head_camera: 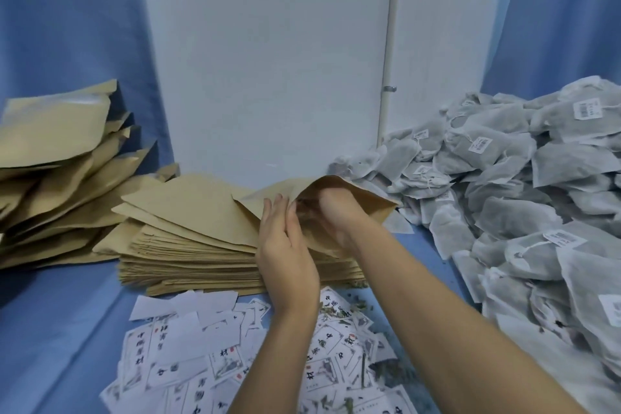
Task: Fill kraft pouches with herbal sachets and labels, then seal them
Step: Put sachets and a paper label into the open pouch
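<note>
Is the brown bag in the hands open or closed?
Open. The kraft pouch gapes at its mouth; the right hand reaches inside while the left hand touches its edge.

White paper label slips (188, 356), heaped at the near edge of the blue-covered worktop (67, 329), are showing large black Chinese brush characters, among them 中 and 材, beside red seal marks. Small white tags (586, 110) on the grey mesh sachets (504, 218) are carrying print too fine to read.
</note>
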The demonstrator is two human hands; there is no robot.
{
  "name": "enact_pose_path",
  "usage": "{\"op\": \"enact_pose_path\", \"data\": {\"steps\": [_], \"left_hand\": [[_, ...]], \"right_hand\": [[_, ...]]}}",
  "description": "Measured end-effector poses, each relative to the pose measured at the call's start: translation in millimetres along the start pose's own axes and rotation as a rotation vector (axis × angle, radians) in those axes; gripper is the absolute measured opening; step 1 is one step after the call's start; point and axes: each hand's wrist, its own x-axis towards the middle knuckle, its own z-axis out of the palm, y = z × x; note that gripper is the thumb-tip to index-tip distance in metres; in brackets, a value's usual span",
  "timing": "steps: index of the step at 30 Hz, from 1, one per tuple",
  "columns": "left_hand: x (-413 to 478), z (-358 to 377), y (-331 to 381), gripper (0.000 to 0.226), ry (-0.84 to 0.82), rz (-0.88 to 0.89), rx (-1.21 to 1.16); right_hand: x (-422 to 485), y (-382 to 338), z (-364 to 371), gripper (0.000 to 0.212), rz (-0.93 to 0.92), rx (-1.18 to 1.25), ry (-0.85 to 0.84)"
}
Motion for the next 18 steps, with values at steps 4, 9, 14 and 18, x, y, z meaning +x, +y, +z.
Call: {"op": "enact_pose_path", "data": {"steps": [4, 9, 14, 18], "left_hand": [[0.9, -13.3, 2.4, 0.033, -0.009, -0.012, 0.027], [12.0, -24.6, 6.7, 0.032, -0.084, 0.026, 0.19], [24.8, -38.3, 13.1, 0.031, -0.044, 0.008, 0.26], [36.9, -51.3, 17.1, 0.017, -0.095, -0.16, 0.019]], "right_hand": [[6.9, -2.2, 17.6, 0.033, 0.051, -0.42, 0.032], [-2.6, 10.0, 15.6, 0.028, -0.255, -0.692, 0.355], [-34.2, 15.9, 11.8, 0.02, -0.538, -0.52, 0.232], [-61.2, 11.8, -2.6, 0.038, -0.278, -0.098, -0.335]]}}
